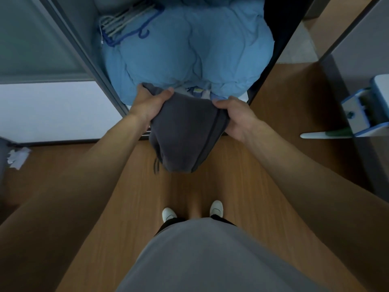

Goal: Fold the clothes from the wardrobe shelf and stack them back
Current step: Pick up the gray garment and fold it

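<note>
Directly below the head camera, a person stands at an open wardrobe (pixel 99 66) with both arms stretched forward. The left hand (pixel 147 103) and right hand (pixel 236 118) each grip an upper corner of a dark grey garment (pixel 185 135). The fingers are curled tightly into the cloth and hold it at the front edge of the wardrobe compartment. The garment hangs bunched between the hands, and its lower end droops above the wooden floor (pixel 242 186).

To fold it well, the person probably needs to draw it clear of the wardrobe and shake it out so it hangs untwisted. Then they can find a seam or hem and bring edge to edge evenly. Folded as it hangs, the bunched lower end could trap creases.

Inside the compartment, a large pale blue duvet (pixel 189 51) fills nearly the whole space. A bundle of clothes hangers (pixel 126 20), white and dark blue, lies on it at the back left. Under the duvet's front edge, between the hands, a sliver of pale patterned cloth (pixel 197 92) shows, but what it is cannot be told.
</note>
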Demonstrator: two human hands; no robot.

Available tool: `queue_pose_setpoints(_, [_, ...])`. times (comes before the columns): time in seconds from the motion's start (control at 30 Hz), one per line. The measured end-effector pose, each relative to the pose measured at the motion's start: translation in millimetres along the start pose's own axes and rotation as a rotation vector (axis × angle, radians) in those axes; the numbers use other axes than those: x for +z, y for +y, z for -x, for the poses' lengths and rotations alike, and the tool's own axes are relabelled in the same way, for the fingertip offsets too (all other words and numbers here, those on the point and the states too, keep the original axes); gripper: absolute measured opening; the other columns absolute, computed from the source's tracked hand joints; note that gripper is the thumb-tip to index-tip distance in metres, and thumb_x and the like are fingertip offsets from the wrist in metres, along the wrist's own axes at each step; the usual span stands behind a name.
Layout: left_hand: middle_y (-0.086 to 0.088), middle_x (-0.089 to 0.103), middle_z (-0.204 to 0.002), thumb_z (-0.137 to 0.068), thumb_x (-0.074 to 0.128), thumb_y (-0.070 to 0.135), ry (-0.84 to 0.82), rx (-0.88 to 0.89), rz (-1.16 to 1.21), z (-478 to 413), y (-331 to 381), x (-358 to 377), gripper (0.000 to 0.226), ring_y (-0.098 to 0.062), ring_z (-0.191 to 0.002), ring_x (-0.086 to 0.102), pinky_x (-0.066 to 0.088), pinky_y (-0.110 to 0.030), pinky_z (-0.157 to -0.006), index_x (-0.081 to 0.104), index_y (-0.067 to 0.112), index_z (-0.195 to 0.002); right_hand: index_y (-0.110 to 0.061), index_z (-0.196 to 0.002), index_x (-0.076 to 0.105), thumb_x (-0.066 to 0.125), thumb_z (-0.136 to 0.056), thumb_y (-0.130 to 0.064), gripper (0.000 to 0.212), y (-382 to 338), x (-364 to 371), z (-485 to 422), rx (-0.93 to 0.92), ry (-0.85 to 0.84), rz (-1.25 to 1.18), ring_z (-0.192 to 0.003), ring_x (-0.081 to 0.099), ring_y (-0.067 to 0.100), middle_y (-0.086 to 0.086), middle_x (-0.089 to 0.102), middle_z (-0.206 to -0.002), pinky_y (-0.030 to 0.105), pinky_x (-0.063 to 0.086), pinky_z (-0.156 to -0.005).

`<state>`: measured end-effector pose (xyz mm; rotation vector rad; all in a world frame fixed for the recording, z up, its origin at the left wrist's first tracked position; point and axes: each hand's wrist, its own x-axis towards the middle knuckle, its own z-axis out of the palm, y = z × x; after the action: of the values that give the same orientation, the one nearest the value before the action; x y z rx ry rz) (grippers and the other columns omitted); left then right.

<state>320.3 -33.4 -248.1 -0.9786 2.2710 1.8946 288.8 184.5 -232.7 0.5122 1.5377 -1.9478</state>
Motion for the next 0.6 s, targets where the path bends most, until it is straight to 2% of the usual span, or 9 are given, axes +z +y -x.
queue_pose_setpoints(0.03, [0.011, 0.05, -0.131, -0.079, 0.08, 0.048, -0.022, 0.007, -0.009, -1, 1, -3, 0.099, -0.011, -0.112, 0.057, 0.048, -0.023, -0.088, 0.022, 0.019, -0.154, -0.012, -0.148, 0.042, 0.062, -0.094, -0.002, 0.058, 0, 0, -1, -0.016, -0.022, -0.006, -0.088, 0.073, 0.023, 0.007, 0.071, -0.099, 0.035, 0.061, -0.068])
queue_pose_setpoints(0.1, [0.005, 0.042, -0.145, -0.081, 0.081, 0.039, -0.115, 0.001, 0.062, -2, 2, -12, 0.102, -0.014, -0.123, 0.053, 0.048, -0.026, -0.1, 0.015, 0.027, -0.158, -0.016, -0.142, 0.053, 0.057, -0.097, -0.001, 0.047, -1, 0, -4, -0.03, -0.081, 0.025, -0.092, 0.073, 0.022, 0.008, 0.072, -0.108, 0.033, 0.061, -0.07])
queue_pose_setpoints(0.17, [0.001, 0.043, -0.149, -0.087, 0.078, 0.019, -0.267, -0.018, 0.126, 0, 4, -21, 0.081, -0.016, -0.125, 0.056, 0.05, -0.027, -0.101, 0.034, 0.027, -0.154, -0.012, -0.124, 0.069, 0.056, -0.098, -0.001, 0.031, -4, -1, -7, -0.042, -0.109, 0.103, -0.093, 0.073, 0.02, 0.008, 0.075, -0.108, 0.029, 0.061, -0.074])
queue_pose_setpoints(0.23, [-0.008, 0.058, -0.14, -0.09, 0.069, 0.002, -0.397, -0.012, 0.12, 3, 3, -25, 0.057, -0.015, -0.115, 0.065, 0.054, -0.025, -0.097, 0.054, 0.02, -0.142, -0.009, -0.115, 0.073, 0.058, -0.096, 0.0, 0.026, -8, -1, -9, -0.061, -0.118, 0.165, -0.092, 0.074, 0.018, 0.006, 0.077, -0.105, 0.026, 0.061, -0.074])
queue_pose_setpoints(0.3, [-0.011, 0.066, -0.127, -0.091, 0.065, -0.003, -0.412, -0.01, 0.149, 5, 2, -25, 0.047, -0.014, -0.105, 0.07, 0.056, -0.023, -0.092, 0.06, 0.014, -0.135, -0.009, -0.116, 0.071, 0.062, -0.092, 0.003, 0.027, -12, 1, -11, -0.077, -0.163, 0.22, -0.097, 0.073, 0.019, 0.008, 0.075, -0.11, 0.027, 0.06, -0.078])
queue_pose_setpoints(0.37, [-0.008, 0.068, -0.119, -0.092, 0.064, -0.002, -0.359, -0.02, 0.203, 6, 2, -23, 0.043, -0.012, -0.097, 0.069, 0.057, -0.02, -0.085, 0.061, 0.012, -0.133, -0.009, -0.123, 0.066, 0.068, -0.087, 0.005, 0.039, -11, 3, -12, -0.079, -0.217, 0.284, -0.105, 0.071, 0.022, 0.01, 0.071, -0.119, 0.029, 0.059, -0.085])
queue_pose_setpoints(0.47, [-0.004, 0.068, -0.111, -0.094, 0.064, 0.001, -0.319, -0.037, 0.227, 5, -1, -16, 0.04, -0.01, -0.093, 0.068, 0.059, -0.02, -0.079, 0.061, 0.012, -0.132, -0.01, -0.134, 0.058, 0.079, -0.079, -0.001, 0.06, -2, 10, -10, -0.153, -0.227, 0.643, -0.107, 0.067, 0.02, 0.004, 0.068, -0.117, 0.03, 0.057, -0.091])
queue_pose_setpoints(0.53, [-0.003, 0.069, -0.112, -0.095, 0.063, 0.003, -0.343, -0.041, 0.203, 5, -2, -13, 0.038, -0.01, -0.093, 0.068, 0.058, -0.02, -0.077, 0.062, 0.014, -0.131, -0.011, -0.13, 0.059, 0.083, -0.076, -0.007, 0.059, 5, 13, -9, -0.252, -0.203, 0.964, -0.105, 0.063, 0.018, -0.001, 0.066, -0.11, 0.028, 0.055, -0.089])
queue_pose_setpoints(0.6, [-0.005, 0.068, -0.117, -0.096, 0.063, 0.007, -0.36, -0.029, 0.118, 3, 0, -12, 0.034, -0.01, -0.095, 0.068, 0.057, -0.018, -0.075, 0.064, 0.017, -0.128, -0.01, -0.126, 0.061, 0.081, -0.078, -0.011, 0.052, 9, 13, -12, -0.31, -0.146, 1.19, -0.106, 0.061, 0.02, 0.004, 0.065, -0.113, 0.032, 0.053, -0.089])
